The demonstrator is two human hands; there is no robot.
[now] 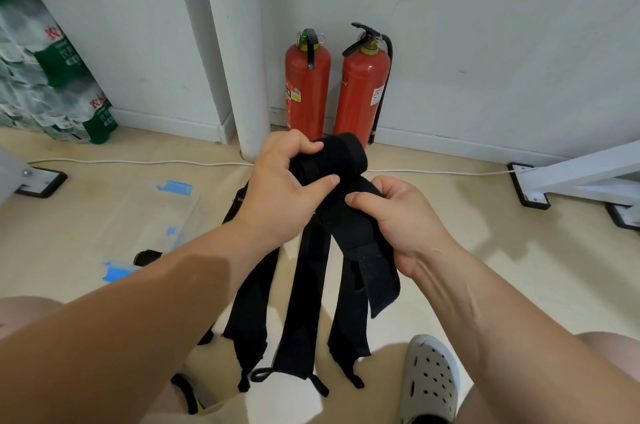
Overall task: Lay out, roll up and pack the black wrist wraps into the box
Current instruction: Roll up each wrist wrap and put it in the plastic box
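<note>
Left hand (287, 181) was clamped round the bunched top of the wrist wraps (332, 157), fingers curled over it; right hand (401, 219) gripped one strap just below, probably to pull it free of the bundle. Both held the wraps up in the air, so the tails hung straight toward the floor; the clear box (180, 196) sat on the floor to the left, well apart; sorting for layout looked like the current step.

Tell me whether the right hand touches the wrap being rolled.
Touching. The head view shows the right hand gripping the wrap just below its rolled end, which the left hand holds.
</note>
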